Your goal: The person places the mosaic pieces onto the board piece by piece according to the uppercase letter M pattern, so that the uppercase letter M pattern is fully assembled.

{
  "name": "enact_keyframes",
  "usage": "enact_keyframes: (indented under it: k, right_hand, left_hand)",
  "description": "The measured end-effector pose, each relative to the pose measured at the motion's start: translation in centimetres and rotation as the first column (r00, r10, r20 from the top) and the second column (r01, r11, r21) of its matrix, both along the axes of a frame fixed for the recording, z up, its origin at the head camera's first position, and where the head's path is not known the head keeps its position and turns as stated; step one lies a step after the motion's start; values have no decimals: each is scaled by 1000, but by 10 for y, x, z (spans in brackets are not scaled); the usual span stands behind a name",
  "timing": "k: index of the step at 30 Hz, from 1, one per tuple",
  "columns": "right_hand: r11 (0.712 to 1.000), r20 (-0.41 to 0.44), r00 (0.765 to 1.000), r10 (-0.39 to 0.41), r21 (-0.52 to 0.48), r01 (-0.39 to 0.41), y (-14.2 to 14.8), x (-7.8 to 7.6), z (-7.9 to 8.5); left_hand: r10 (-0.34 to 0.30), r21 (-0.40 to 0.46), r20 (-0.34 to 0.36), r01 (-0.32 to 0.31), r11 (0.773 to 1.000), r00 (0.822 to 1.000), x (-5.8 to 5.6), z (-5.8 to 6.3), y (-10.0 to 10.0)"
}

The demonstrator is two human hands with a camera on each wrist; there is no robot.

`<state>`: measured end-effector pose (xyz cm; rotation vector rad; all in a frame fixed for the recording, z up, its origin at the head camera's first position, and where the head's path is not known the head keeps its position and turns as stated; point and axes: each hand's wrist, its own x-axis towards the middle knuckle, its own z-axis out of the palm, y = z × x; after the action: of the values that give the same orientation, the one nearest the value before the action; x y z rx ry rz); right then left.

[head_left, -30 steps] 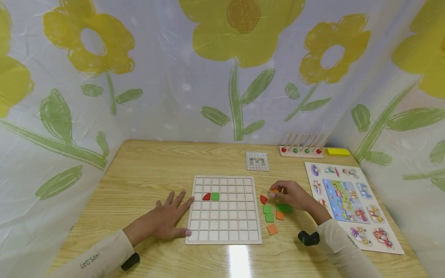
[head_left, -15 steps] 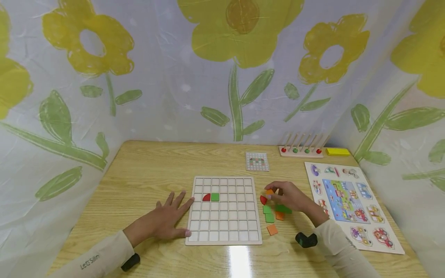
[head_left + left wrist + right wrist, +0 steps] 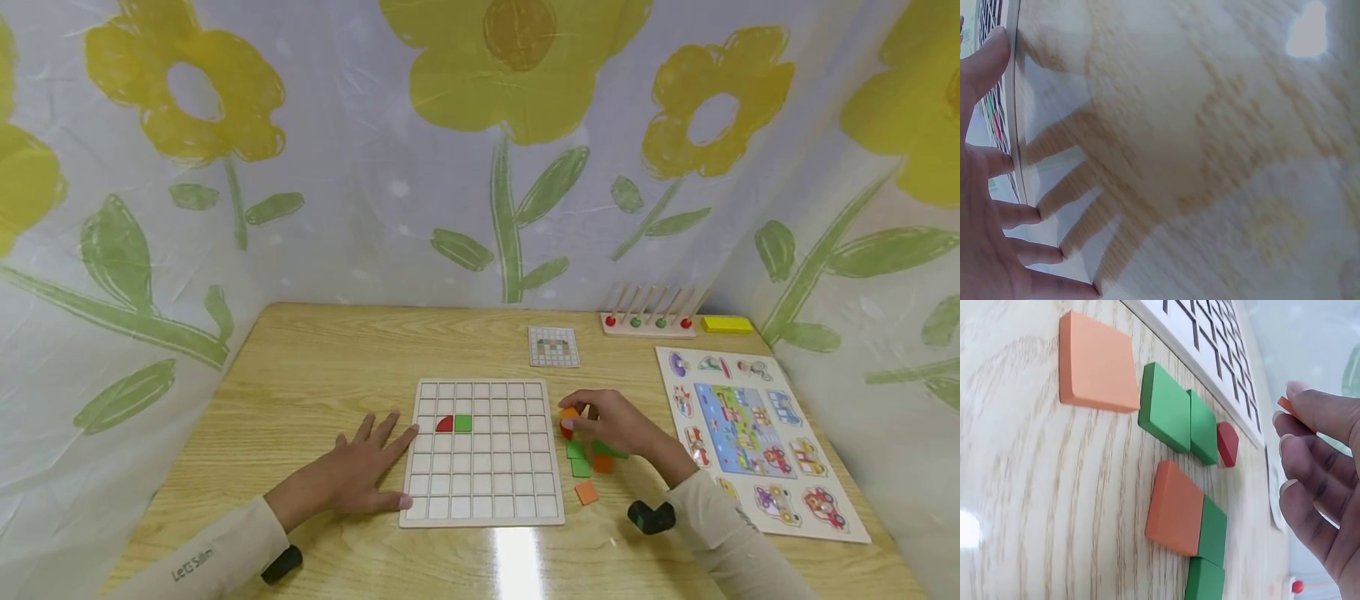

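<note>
Compared with a second ago, note the right hand (image 3: 609, 419) farther left, shifted from over the loose tiles to near the right edge of the gridded board (image 3: 482, 483). Pinching an orange square tile (image 3: 570, 412) there between thumb and forefinger, other fingers loosely bent; held above the table (image 3: 330, 367) in the right-wrist view. In the head view, now partly covering the loose red quarter-circle tile (image 3: 1227, 444) with it. Found no change on the grid: still only the placed red quarter-circle tile (image 3: 446, 424) and placed green square tile (image 3: 462, 423), side by side in the third row from the far edge. Judged as: pick-up done, no new cell filled. Left hand (image 3: 363, 475) unmoved, fingers spread wide, thumb and forefinger at the board's left rim, probably to steady it.
</note>
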<state>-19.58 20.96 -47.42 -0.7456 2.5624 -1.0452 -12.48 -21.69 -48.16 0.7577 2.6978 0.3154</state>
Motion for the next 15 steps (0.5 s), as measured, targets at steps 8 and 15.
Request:
enact_keyframes:
  k: [8, 15]
  right_hand:
    - [1000, 17, 1000, 11, -26, -11, -6, 3, -1]
    - [999, 36, 999, 21, -35, -19, -14, 3, 0]
  left_hand:
    - [2, 11, 14, -2, 1000, 1000, 0, 0, 0]
    - [2, 11, 7, -2, 1000, 1000, 0, 0, -1]
